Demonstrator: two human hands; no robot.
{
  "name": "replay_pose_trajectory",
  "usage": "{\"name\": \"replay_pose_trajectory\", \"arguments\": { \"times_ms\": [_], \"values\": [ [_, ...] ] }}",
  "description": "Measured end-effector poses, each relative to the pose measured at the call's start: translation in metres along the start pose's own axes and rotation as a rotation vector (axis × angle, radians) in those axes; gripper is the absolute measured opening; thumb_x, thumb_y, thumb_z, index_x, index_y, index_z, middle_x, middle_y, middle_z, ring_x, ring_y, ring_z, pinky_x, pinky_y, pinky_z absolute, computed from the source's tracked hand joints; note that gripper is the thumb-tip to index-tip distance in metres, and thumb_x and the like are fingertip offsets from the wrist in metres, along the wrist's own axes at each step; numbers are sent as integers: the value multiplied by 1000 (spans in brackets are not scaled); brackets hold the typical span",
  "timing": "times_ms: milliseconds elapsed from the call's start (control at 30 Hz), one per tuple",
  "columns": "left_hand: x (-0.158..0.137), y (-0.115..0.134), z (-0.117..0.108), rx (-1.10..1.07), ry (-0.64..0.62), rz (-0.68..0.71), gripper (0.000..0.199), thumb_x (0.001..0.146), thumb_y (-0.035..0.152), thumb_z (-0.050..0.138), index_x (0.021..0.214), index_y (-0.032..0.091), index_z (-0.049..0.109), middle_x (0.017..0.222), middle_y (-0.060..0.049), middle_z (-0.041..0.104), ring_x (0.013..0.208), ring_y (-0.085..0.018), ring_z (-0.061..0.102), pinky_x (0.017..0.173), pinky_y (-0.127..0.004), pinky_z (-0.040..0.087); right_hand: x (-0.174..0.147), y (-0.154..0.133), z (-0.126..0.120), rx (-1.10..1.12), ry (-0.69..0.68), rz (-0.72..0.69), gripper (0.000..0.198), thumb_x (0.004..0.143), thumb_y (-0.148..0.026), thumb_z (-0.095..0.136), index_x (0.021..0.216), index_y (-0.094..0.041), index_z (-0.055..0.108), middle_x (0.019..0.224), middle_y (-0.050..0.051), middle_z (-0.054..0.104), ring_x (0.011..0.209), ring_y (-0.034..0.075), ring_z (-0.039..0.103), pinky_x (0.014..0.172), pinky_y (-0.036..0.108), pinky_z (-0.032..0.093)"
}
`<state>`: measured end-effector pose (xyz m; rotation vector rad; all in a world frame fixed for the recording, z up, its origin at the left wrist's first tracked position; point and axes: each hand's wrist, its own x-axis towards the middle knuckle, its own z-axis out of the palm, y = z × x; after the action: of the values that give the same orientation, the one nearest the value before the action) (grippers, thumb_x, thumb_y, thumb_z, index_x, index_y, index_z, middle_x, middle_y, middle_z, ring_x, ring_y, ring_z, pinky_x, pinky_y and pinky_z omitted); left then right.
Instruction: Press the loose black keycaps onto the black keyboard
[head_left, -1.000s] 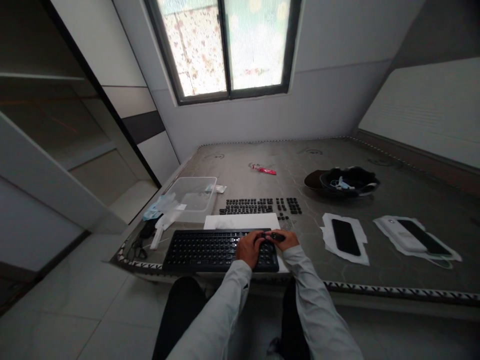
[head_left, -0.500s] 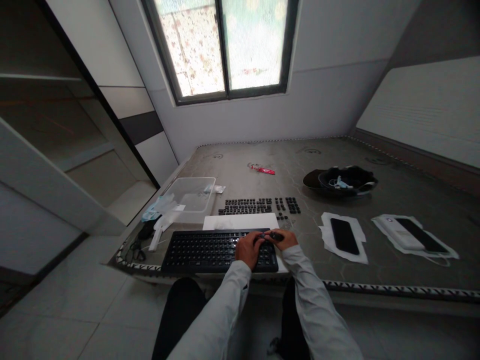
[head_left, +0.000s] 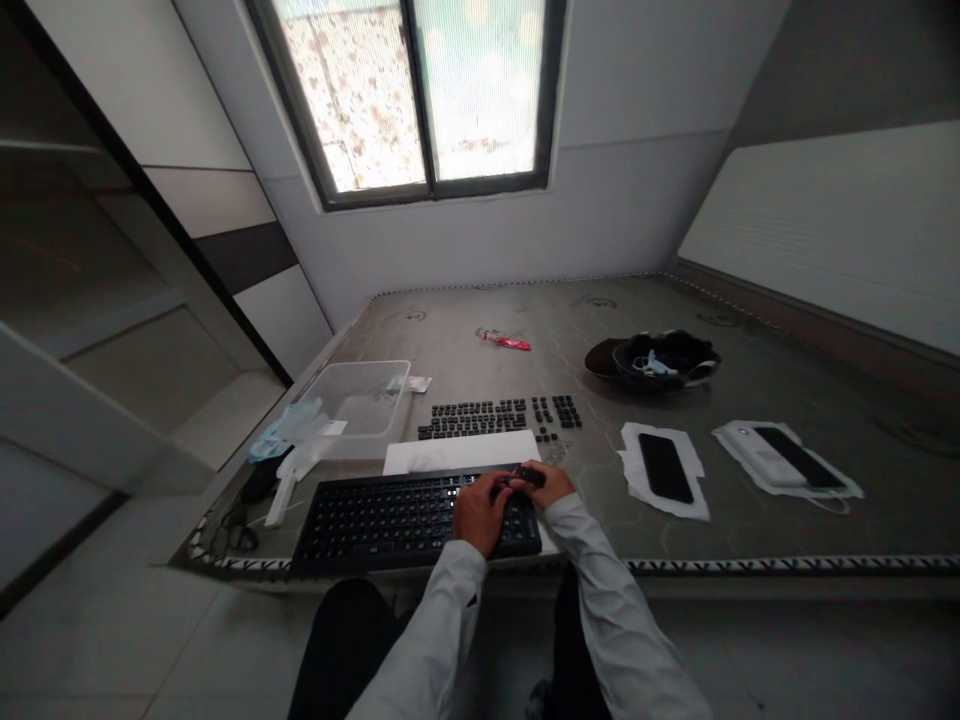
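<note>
In the head view, a black keyboard (head_left: 375, 522) lies at the near edge of a covered mattress (head_left: 435, 345), in front of the person, with its right part below the two hands. The right hand (head_left: 551, 484) holds a dark tool (head_left: 532, 477), the fingers being closed around its handle. The left hand (head_left: 478, 513) is over the keyboard, and its fingers are bent narrowly together close to the tip of this tool; I cannot tell if they pinch a small part. A flat white piece (head_left: 495, 448) shows behind the keyboard, and behind that many loose black keycaps (head_left: 480, 415) are arranged in rows. A clear plastic tub (head_left: 388, 425) stands to the left of these rows. Farther back lies a red object (head_left: 510, 342), too small to name. On the right side there is a dark cap (head_left: 624, 360), which contains something pale blue and white. Nearer, a black phone (head_left: 665, 467) rests on a white cloth (head_left: 639, 470), well apart from the hands.
</note>
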<state>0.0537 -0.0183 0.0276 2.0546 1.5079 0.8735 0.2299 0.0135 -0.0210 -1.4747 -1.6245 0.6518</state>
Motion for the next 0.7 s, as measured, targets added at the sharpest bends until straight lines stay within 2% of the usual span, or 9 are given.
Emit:
{"name": "replay_pose_trajectory", "arguments": {
  "times_ms": [100, 233, 400, 567, 700],
  "values": [
    [0, 2, 0, 25, -15, -5, 24, 90, 28, 61, 115, 28, 64, 97, 2, 73, 88, -18, 66, 84, -32, 44, 1, 1, -4, 0, 86, 16, 29, 72, -53, 69, 81, -25, 71, 76, 1, 74, 71, 21, 69, 66, 30, 55],
    [-1, 3, 2, 35, -14, 7, 21, 92, 28, 58, 113, 29, 63, 98, 3, 71, 90, -17, 66, 83, -33, 43, 6, 5, -16, -46, 314, 105, 34, 73, -57, 68, 80, -24, 69, 77, 3, 73, 72, 21, 68, 66, 29, 54],
    [-2, 5, 3, 29, -29, 23, 20, 93, 26, 56, 113, 29, 62, 95, 3, 70, 90, -18, 65, 82, -34, 41, 26, 32, -31, -47, 549, 221, 42, 74, -59, 66, 89, -20, 69, 81, 8, 74, 74, 24, 68, 67, 32, 55],
    [-5, 6, 3, 29, -44, 25, 20, 92, 23, 57, 110, 29, 63, 98, 4, 69, 92, -18, 65, 83, -36, 41, 68, 82, -58, -112, 627, 326, 43, 71, -58, 66, 88, -19, 74, 80, 9, 74, 76, 26, 68, 71, 36, 54],
    [-8, 8, 1, 43, -55, 62, 16, 93, 20, 54, 102, 28, 65, 97, 2, 70, 91, -18, 65, 80, -36, 41, 110, 118, -85, -204, 614, 478, 36, 69, -49, 70, 88, -19, 76, 80, 9, 74, 80, 27, 68, 73, 35, 52]
  ]
}}
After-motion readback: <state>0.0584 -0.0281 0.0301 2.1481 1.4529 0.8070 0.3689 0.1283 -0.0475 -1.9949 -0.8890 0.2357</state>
